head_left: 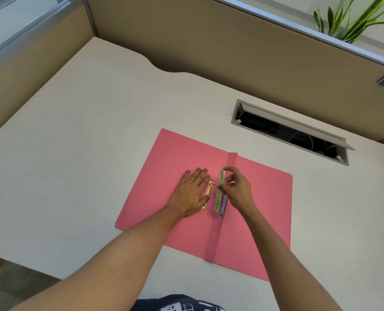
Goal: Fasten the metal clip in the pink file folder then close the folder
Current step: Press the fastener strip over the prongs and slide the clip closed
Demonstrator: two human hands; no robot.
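Beyond both hands, an open cable slot [292,133] is sunk into the white desk [74,153], well clear of the work; nothing blocks the view. The pink file folder [265,198] lies open and flat under both hands. The left hand [191,194] presses it palm-down, fingers spread, holding nothing. Just right of it, the right hand [237,187] pinches the metal clip [219,191] bar, seemingly tilted above the fold.

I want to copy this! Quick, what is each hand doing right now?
Left hand: open, pressed flat on the pink folder, holding nothing.
Right hand: fingers pinched on the metal clip bar beside the fold.
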